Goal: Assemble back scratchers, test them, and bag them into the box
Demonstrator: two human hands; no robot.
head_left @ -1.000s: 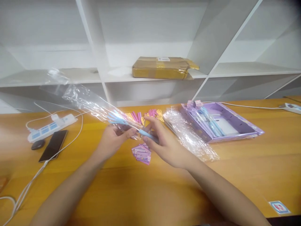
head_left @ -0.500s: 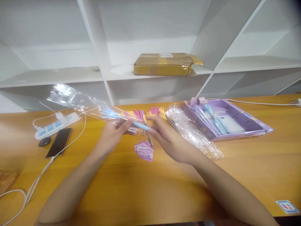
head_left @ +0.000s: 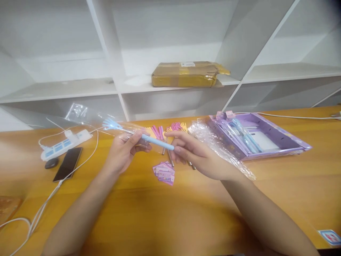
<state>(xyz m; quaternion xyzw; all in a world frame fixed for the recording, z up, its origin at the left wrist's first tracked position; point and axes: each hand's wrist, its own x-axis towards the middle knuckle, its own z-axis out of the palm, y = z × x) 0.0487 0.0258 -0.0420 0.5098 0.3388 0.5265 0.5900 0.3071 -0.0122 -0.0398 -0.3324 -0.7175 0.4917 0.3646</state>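
Observation:
A light blue back scratcher (head_left: 158, 142) with a hand-shaped head slants across the space above the table, its head end inside a clear plastic sleeve (head_left: 77, 113). My left hand (head_left: 124, 149) is closed around its middle and the sleeve, thumb on top. At the bare handle end, my right hand (head_left: 195, 153) touches the tip with thumb and fingers, the index finger reaching out above it. Behind the hands lie pink back scratchers (head_left: 157, 132) and yellow ones (head_left: 183, 127), partly hidden. Below them, a fanned pile of purple cards (head_left: 164, 173) rests on the table.
Right of my hands lie crumpled clear sleeves (head_left: 213, 142) and a purple box (head_left: 279, 151) holding wrapped items. A power strip (head_left: 66, 144), a mouse (head_left: 51, 163), a phone (head_left: 68, 164) and white cables stand left. A taped carton (head_left: 183, 76) sits on the shelf.
The scratcher's head and my left hand have shifted slightly left, and more of the blue handle shows. The sleeve's far end has dropped a little. My right hand's fingers have loosened somewhat.

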